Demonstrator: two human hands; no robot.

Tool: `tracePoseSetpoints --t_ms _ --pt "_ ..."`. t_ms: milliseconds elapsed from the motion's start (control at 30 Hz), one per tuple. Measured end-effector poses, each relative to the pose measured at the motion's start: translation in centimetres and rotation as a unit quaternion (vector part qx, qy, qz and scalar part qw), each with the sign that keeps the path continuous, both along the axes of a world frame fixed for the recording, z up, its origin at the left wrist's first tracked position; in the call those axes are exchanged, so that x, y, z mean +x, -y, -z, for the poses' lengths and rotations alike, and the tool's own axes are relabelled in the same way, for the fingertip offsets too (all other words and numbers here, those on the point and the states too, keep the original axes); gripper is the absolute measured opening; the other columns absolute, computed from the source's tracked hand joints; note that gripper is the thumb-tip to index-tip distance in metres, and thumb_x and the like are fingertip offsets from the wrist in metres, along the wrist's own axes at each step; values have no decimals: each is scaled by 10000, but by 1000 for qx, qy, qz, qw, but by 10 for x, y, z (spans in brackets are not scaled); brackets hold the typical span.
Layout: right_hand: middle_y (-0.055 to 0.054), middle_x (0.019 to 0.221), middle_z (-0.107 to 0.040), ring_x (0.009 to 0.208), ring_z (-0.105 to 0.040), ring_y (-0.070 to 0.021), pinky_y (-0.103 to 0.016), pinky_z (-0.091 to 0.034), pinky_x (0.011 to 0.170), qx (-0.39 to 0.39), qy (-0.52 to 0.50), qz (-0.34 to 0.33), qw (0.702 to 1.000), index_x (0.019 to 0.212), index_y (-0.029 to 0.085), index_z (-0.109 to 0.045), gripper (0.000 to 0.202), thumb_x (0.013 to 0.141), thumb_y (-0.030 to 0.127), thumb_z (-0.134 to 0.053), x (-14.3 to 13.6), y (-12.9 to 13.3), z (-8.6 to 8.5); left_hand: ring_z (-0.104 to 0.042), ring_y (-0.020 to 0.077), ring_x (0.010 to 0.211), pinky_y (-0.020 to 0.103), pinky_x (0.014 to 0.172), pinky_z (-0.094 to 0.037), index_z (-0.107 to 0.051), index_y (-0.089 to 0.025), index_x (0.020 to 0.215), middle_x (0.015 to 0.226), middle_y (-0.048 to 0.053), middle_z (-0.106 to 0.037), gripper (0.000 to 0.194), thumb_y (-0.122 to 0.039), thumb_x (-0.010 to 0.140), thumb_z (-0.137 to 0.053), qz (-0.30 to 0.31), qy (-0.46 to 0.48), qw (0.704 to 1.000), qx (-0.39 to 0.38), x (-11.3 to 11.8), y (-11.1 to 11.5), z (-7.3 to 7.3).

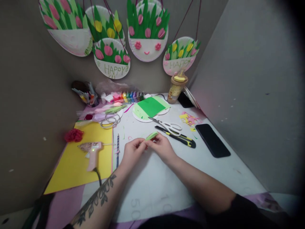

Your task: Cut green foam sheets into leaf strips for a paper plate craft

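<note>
Between my fingertips, over the middle of the table, is a small light green paper piece (pixel 151 136). My left hand (pixel 133 150) pinches its near end, and my right hand (pixel 163 147) grips it from the other side. The two hands meet, and the fingers hide part of the paper. Beyond my right hand lie white-handled scissors (pixel 169 127) and a black and yellow utility knife (pixel 182 140). Left of my left hand is a dark patterned pencil (pixel 118 149). Farther back, green paper sheets (pixel 150 107) rest on white paper plates (pixel 143 120).
A pink glue gun (pixel 94 152) lies on yellow paper (pixel 71 171) at left. A black phone (pixel 213 140) is at right. Behind stand a lidded cup (pixel 175 90), several colored bottles (pixel 128 96) and a pen holder (pixel 88 97). Decorated paper plates (pixel 147 47) hang on the wall.
</note>
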State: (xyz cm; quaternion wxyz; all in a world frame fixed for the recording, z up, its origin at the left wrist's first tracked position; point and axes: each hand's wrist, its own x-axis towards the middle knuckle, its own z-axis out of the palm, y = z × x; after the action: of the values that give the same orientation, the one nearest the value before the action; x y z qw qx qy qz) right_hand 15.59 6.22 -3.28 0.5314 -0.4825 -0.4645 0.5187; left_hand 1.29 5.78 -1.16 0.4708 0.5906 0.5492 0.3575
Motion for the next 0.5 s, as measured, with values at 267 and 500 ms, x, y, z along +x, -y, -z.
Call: tracePoseSetpoints --t_ms 267,500 --pt "38 561 -553 547 -482 -112 -245 -382 556 -38 -37 24 998 608 176 -600 209 646 333 -733 2 -1 6 -564 130 620 213 591 -415 -683 -162 715 653 4 -660 256 -363 795 -546 1 -37 999 38 0 2 3" --pt "58 470 -469 467 -384 -84 -235 -287 479 -64 -101 57 991 563 177 -579 253 591 365 -746 19 -16 -1 -556 133 610 219 589 -414 -672 -163 674 634 3 -655 234 -342 777 -562 -11 -45 999 26 0 2 0"
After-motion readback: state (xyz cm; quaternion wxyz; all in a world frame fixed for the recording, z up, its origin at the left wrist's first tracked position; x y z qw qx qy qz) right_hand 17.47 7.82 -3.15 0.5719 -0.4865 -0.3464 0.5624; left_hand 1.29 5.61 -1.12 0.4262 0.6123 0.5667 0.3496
